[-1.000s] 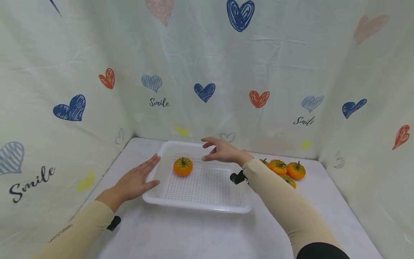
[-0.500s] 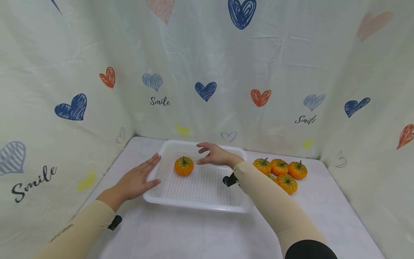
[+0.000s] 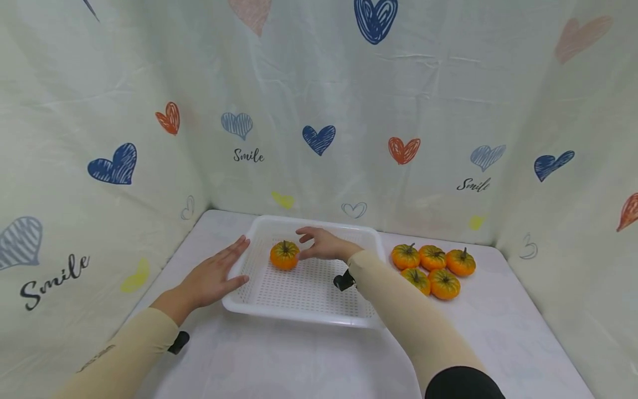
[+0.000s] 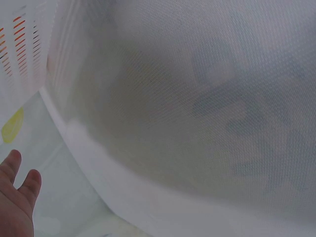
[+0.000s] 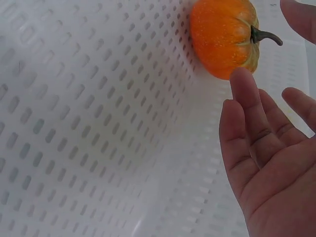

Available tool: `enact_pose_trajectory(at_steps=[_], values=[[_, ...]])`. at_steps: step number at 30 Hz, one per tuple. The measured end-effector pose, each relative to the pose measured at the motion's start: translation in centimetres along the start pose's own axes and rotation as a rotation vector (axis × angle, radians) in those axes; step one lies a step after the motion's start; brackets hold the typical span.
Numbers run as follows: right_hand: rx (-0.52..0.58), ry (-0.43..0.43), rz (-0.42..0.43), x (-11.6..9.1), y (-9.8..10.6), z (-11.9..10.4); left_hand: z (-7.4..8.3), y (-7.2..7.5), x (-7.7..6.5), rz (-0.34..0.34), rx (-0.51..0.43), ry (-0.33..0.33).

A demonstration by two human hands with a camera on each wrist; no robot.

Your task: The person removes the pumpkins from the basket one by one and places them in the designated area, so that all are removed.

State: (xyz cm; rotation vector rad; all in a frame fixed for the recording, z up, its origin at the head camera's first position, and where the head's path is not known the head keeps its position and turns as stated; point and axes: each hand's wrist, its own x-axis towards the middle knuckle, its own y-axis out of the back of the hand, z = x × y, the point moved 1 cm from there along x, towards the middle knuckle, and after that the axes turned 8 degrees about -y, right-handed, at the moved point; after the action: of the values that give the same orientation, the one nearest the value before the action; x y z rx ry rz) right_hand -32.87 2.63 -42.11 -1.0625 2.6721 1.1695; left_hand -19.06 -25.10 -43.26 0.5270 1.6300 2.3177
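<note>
A small orange pumpkin [image 3: 284,255] with a dark green stem sits in the left half of a white perforated plastic basket [image 3: 309,320]. My right hand [image 3: 325,244] hovers over the basket just right of this pumpkin, fingers spread and nothing in them. In the right wrist view, its fingertips appear close to the pumpkin [image 5: 224,37]; whether they touch it I cannot tell. Along the basket's left rim lies my left hand [image 3: 206,281], its fingers straight. Only part of the left hand [image 4: 15,197] shows in the left wrist view, beside the basket's outer wall.
Several more small pumpkins [image 3: 432,257] cluster on the white table [image 3: 299,360] to the right of the basket. A pale curtain [image 3: 279,72] printed with hearts stands behind and at both sides of the table.
My right hand has moved left and slightly down, from the basket's right part toward the pumpkin inside. The right arm uncovers more of the pumpkin cluster. My left hand stays at the rim.
</note>
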Motion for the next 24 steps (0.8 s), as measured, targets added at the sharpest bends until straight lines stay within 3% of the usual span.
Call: enact_pose_trajectory(at_steps=[24], values=[[-0.06,-0.05,-0.027,2.4,-2.8,0.4,-0.2,-0.2,0.0,0.024,-0.014,-0.023]])
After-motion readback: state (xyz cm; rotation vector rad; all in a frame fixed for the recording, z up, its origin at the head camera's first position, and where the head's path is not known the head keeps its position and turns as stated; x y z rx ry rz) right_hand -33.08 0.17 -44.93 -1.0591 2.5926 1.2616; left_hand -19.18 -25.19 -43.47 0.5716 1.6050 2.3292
